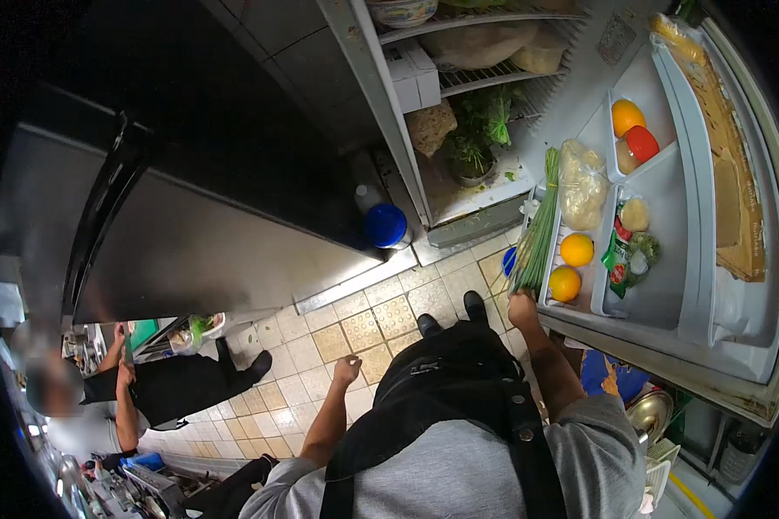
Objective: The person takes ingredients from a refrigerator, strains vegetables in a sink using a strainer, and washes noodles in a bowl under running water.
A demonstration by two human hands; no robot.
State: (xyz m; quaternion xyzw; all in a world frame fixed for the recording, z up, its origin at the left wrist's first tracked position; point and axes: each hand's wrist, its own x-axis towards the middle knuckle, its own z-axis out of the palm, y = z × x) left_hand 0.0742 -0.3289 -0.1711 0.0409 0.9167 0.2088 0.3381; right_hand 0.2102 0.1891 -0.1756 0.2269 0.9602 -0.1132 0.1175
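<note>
stalks (541,229) left of bag (583,186) | 2 oranges (576,250) in door bin (599,275)

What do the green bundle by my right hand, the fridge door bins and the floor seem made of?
Green bundle: apparently plant stalks, long, slim, fairly matte. Door bins: probably plastic, whitish and smooth, with moulded-looking walls. Floor: likely ceramic tile, faintly shiny, grout lines showing.

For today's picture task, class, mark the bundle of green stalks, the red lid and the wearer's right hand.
Green stalks (542,223): head view, middle of the bundle.
Red lid (642,144): head view, its face.
Right hand (521,310): head view, mid-hand.
</note>
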